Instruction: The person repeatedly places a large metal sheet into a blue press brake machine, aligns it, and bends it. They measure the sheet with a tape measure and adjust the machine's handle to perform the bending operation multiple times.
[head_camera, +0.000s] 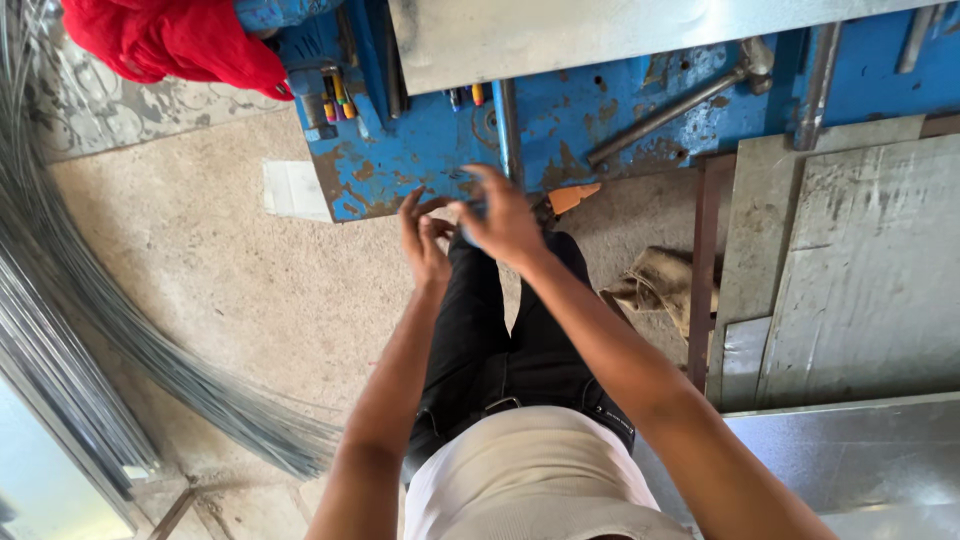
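Observation:
My left hand (424, 238) and my right hand (503, 218) meet in front of me, just at the near edge of a worn blue metal workbench (400, 160). The left hand's fingers are spread and touch the right hand's fingertips. My right hand curls over something small and bluish that is blurred, so I cannot tell what it is. Below the hands are my black trousers (490, 340) and light shirt.
A grey metal sheet (560, 35) and a metal hammer (690, 95) lie on the bench, with colourful tool handles (338, 100) and a red cloth (175, 40). A wire coil (90, 320) curves at left. Metal sheets (860, 270) and a rag (662, 285) lie at right.

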